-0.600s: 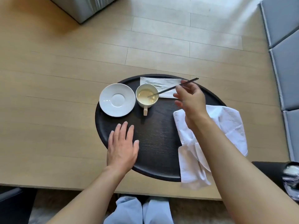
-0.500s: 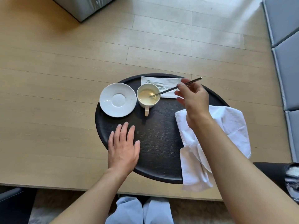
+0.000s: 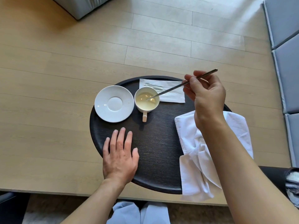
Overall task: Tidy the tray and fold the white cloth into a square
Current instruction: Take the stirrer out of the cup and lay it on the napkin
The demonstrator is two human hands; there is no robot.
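A round black tray (image 3: 158, 143) lies on a light wooden table (image 3: 48, 110). On it stand a white saucer (image 3: 114, 103) and, right of it, a white cup (image 3: 146, 101) with pale liquid, handle pointing toward me. My right hand (image 3: 204, 96) pinches a long thin metal spoon (image 3: 174, 87) whose tip dips into the cup. A white paper napkin (image 3: 168, 91) lies flat behind the cup. A crumpled white cloth (image 3: 199, 152) hangs over the tray's right rim, partly under my right forearm. My left hand (image 3: 119, 156) rests flat on the tray's near-left part.
Grey-blue cushions (image 3: 288, 62) line the right side. A grey furniture corner (image 3: 80, 7) sits at the top left on the wooden floor. A dark object (image 3: 291, 180) lies at the table's near right edge. My knees show below the table edge.
My right hand with the spoon has shifted slightly right and up, the spoon tip staying in the cup. The left hand has stayed flat on the tray.
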